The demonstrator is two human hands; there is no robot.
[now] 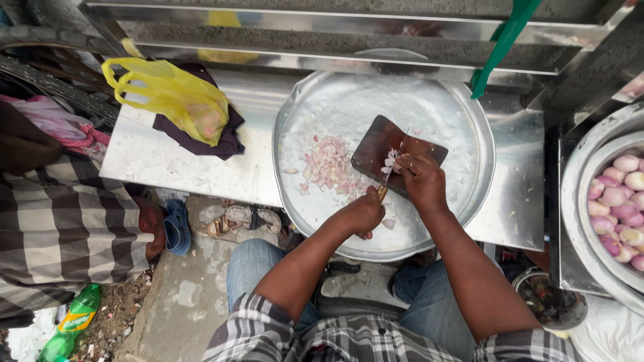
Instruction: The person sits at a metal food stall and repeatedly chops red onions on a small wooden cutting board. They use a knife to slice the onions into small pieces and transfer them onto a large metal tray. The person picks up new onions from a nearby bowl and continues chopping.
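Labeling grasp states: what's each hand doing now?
Left hand: closed on the knife handle.
Right hand: fingers curled, pressing onion pieces on the cutting board.

A yellow plastic bag (176, 94) lies at the far left of the steel counter (255, 167), on top of a dark folded cloth (228, 141). The bag is thin and half transparent, crumpled, with two loop handles that point to the left; something pinkish shows through its lower part. At the bottom left corner, on the ground beside a checked cloth (60, 228), a green plastic bottle (70, 325) lies tilted. It carries a label (80, 318) with yellow and red colours around its middle part. No signs and no screens are visible in this view.
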